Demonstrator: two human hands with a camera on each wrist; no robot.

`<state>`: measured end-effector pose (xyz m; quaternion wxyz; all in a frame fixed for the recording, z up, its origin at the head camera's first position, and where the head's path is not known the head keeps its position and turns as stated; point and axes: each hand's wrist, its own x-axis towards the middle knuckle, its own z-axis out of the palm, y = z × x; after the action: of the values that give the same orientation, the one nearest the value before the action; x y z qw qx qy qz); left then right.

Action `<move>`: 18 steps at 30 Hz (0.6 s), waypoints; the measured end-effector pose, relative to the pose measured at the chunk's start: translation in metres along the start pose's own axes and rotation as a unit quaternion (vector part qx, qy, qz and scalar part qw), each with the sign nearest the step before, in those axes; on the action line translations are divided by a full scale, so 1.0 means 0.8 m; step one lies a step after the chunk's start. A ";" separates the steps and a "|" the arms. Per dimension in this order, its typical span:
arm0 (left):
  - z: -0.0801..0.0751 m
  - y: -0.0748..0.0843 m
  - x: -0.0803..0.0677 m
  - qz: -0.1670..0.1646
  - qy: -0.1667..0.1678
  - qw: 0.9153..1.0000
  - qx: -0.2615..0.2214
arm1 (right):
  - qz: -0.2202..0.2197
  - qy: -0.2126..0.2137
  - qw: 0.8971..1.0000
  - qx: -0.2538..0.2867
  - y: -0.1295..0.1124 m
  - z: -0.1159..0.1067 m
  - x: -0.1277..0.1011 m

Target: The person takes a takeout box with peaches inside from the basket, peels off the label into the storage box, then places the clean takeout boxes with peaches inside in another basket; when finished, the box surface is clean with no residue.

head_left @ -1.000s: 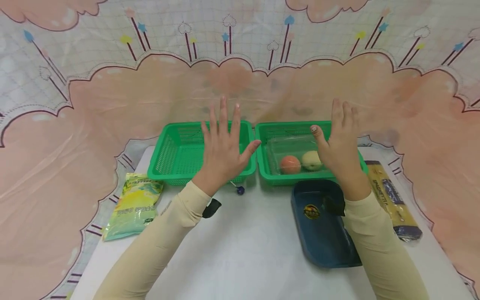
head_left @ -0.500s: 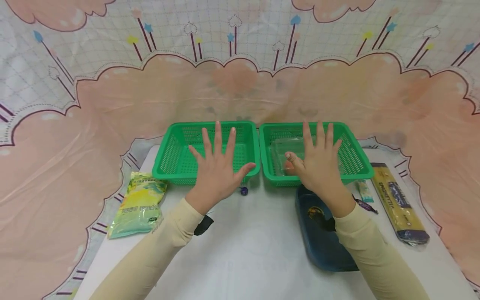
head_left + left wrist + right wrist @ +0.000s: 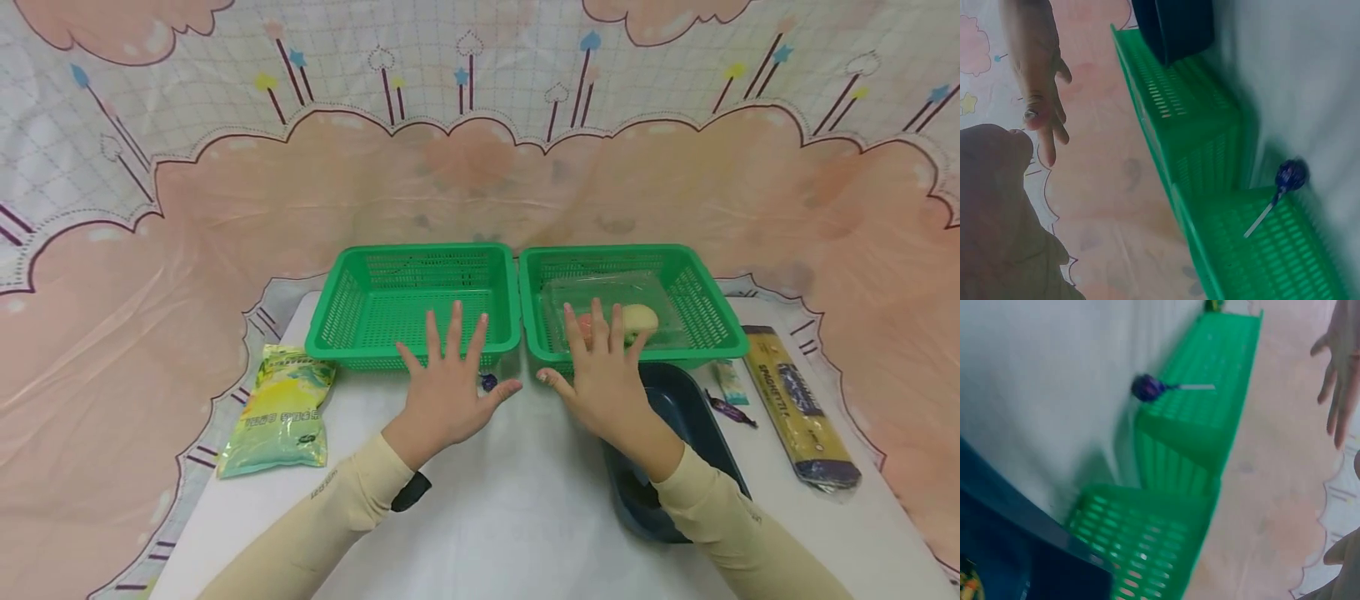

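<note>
My left hand [image 3: 446,400] hovers with fingers spread, overlapping the front of the left green basket [image 3: 322,333] in the head view. Beside its thumb a dark purple lollipop [image 3: 488,382] lies partly hidden; its white stick shows in the left wrist view, where the lollipop [image 3: 1291,175] is by the basket wall. My right hand [image 3: 609,392], also spread and holding nothing, hangs above a dark blue tray [image 3: 693,417]. Its fingertips overlap the right green basket [image 3: 716,321], which holds a clear plastic box [image 3: 663,292] with a reddish round fruit [image 3: 585,327] and a pale yellow one [image 3: 639,319].
A yellow-green bag [image 3: 279,417] lies at the table's left. On the right are a spaghetti packet [image 3: 798,408], a purple-wrapped candy [image 3: 731,409] and a small teal packet [image 3: 731,383]. A patterned cloth [image 3: 360,183] hangs behind the white table [image 3: 487,517].
Both spread hands have come down in the head view, toward the person. The right hand has also shifted left, uncovering the candy and teal packet. The objects look unmoved.
</note>
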<state>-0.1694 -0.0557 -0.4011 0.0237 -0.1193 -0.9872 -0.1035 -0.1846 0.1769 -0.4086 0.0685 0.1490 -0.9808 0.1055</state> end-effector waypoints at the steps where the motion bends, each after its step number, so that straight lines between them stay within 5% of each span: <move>1: 0.003 0.000 -0.002 -0.001 -0.007 1.000 0.000 | -0.003 -0.003 1.000 -0.003 -0.001 0.003 -0.003; 18: 0.034 -0.001 -0.019 -0.032 -0.035 0.998 -0.042 | -0.006 -0.026 1.000 0.001 -0.001 0.028 -0.027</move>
<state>-0.1557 -0.0543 -0.4289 -0.0194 -0.0926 -0.9854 -0.1417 -0.1663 0.1768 -0.4338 0.0436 0.1575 -0.9813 0.1021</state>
